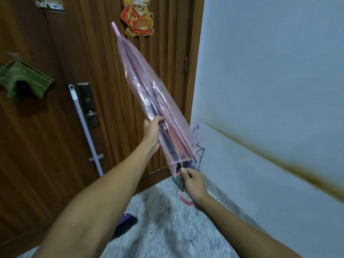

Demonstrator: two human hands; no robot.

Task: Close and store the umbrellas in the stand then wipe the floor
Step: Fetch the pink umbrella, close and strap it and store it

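Note:
A folded, see-through pink umbrella (149,94) points up and to the left, its pink tip high against the door. My left hand (151,134) grips the gathered canopy from the left side. My right hand (192,183) holds the shaft just below the canopy's edge, and the pink curved handle (185,200) shows under that hand. Behind the umbrella, a black wire stand (200,155) sits in the corner between door and wall, with a purple handle (195,128) of another umbrella sticking up from it.
A brown wooden door (55,146) fills the left, with a green cloth (24,80) hanging on it and a mop pole (84,127) leaning against it. A white wall (270,81) with a brown stain is on the right. A purple-and-black thing (126,222) lies on the speckled floor (167,229).

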